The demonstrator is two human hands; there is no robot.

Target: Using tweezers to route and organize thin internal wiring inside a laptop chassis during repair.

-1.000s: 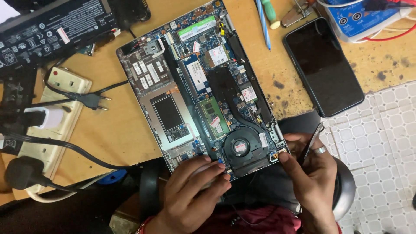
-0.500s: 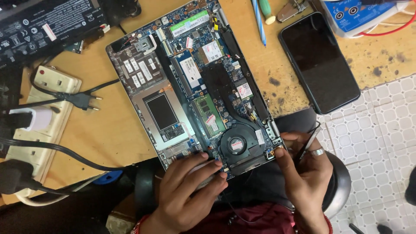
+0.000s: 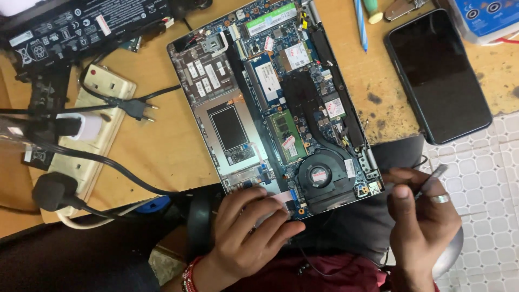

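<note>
We have the opened silver laptop with its bare circuit board (image 3: 270, 103) lying tilted on the wooden worktop (image 3: 157, 157), its near edge hanging over our lap at 6 o'clock. Our left hand (image 3: 246, 232) rests on that near edge, fingers (image 3: 270, 208) spread flat and pressing on the pale ribbon area just at 9 o'clock of the round black cooling fan (image 3: 320, 176). Our right hand (image 3: 419, 216), with a silver ring, sits at 3 o'clock of the fan, just off the laptop's corner; its thumb and forefinger pinch a thin dark metal tool (image 3: 430, 181), likely tweezers, though we cannot tell for sure.

To do this well, we judge that we should hold the chassis steady with the flat hand, bring the tool tip in low and slowly toward the fan corner, and avoid scraping the small board parts around it.

A black smartphone (image 3: 438, 75) lies at 2 o'clock, and a cream power strip with black plugs (image 3: 86, 135) sits at 9 o'clock. A black laptop battery (image 3: 81, 27) lies at 11 o'clock.
</note>
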